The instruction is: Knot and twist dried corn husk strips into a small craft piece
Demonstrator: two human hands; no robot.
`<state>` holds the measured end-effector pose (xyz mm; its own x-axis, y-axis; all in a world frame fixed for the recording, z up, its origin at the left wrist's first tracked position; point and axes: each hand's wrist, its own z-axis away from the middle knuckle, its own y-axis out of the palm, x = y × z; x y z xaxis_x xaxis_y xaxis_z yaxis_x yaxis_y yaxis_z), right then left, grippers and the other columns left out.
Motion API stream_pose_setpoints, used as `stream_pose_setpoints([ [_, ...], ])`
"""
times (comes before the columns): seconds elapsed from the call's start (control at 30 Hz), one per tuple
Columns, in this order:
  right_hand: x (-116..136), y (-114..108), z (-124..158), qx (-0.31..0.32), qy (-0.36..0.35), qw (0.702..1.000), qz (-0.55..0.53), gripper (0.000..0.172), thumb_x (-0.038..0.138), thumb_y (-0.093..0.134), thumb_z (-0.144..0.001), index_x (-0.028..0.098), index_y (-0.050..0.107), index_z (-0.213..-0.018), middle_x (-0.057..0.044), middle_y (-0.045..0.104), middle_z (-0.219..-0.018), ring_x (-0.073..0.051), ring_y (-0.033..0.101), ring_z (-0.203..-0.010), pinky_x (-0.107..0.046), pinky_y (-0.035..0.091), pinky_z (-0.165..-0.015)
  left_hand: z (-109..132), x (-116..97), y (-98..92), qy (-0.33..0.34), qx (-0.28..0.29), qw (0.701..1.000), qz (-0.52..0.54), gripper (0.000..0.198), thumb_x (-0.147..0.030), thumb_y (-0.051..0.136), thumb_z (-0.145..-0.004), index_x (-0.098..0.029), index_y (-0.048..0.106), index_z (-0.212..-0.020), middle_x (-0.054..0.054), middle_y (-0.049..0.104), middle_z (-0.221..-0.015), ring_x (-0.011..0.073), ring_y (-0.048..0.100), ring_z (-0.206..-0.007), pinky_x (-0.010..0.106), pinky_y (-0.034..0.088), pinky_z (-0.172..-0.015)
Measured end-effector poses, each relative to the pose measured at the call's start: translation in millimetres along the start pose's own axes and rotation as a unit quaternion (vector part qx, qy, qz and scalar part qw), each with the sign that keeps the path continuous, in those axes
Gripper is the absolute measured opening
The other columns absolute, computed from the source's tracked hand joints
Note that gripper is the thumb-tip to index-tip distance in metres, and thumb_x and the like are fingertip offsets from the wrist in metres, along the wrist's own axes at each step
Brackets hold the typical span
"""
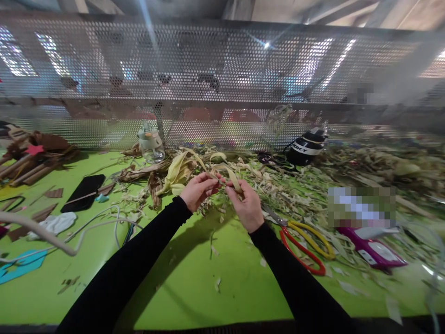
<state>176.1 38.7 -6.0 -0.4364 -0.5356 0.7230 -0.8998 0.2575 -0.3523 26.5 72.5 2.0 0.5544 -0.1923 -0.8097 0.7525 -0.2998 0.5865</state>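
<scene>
Both hands meet above the middle of the green table (194,287), fingertips nearly touching. My left hand (199,191) is closed in a pinch on a thin pale leaf strip. Thumb and fingers of my right hand (246,204) press on a yellowish leaf strip (233,177) that loops up between the hands. Where the strips meet at the fingertips is too small to make out. Just behind my left hand lies a bunch of yellow-green husk leaves (179,171). Scissors (302,241) with one red and one yellow handle rest to the right of my right wrist.
Dry leaf scraps (274,185) spread across the back and right. Behind stands a perforated metal screen (215,60), with a clear bottle (151,144) and a black bottle (306,147) before it. A black phone (83,192), white cable (83,232) and tissue (55,224) lie left; a purple device (373,250) lies right.
</scene>
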Motion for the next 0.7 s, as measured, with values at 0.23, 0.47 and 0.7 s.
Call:
stream_pose_setpoints([
  [0.23, 0.8, -0.4, -1.7, -0.03, -0.014, 0.999, 0.03, 0.011, 0.03, 0.057, -0.083, 0.019, 0.059, -0.084, -0.004, 0.062, -0.082, -0.016, 0.056, -0.071, -0.029, 0.046, -0.065, 0.2, 0.8, -0.3, 0.029, 0.014, 0.999, -0.01, 0.015, -0.016, 0.07, -0.068, -0.013, 0.063, -0.082, 0.003, 0.069, -0.085, 0.008, 0.063, -0.071, 0.019, 0.049, -0.067],
  [0.47, -3.1, -4.0, -4.9, -0.035, -0.036, 0.993, 0.105, 0.013, 0.029, 0.057, -0.082, 0.02, 0.059, -0.09, -0.004, 0.062, -0.084, -0.019, 0.056, -0.075, -0.03, 0.045, -0.068, 0.0, 5.1, -2.2, 0.042, 0.014, 0.998, -0.033, 0.02, -0.02, 0.074, -0.063, -0.014, 0.061, -0.078, 0.003, 0.069, -0.086, 0.0109, 0.064, -0.077, 0.021, 0.047, -0.068],
  [0.7, -2.9, -3.8, -4.4, 0.005, -0.013, 0.991, 0.133, 0.01, 0.028, 0.056, -0.081, 0.019, 0.061, -0.082, -0.005, 0.065, -0.083, -0.02, 0.058, -0.077, -0.033, 0.044, -0.073, 2.3, 4.8, 3.5, 0.031, -0.006, 0.999, -0.035, 0.021, -0.018, 0.074, -0.062, -0.013, 0.062, -0.078, 0.003, 0.068, -0.081, 0.0109, 0.062, -0.075, 0.024, 0.046, -0.073],
])
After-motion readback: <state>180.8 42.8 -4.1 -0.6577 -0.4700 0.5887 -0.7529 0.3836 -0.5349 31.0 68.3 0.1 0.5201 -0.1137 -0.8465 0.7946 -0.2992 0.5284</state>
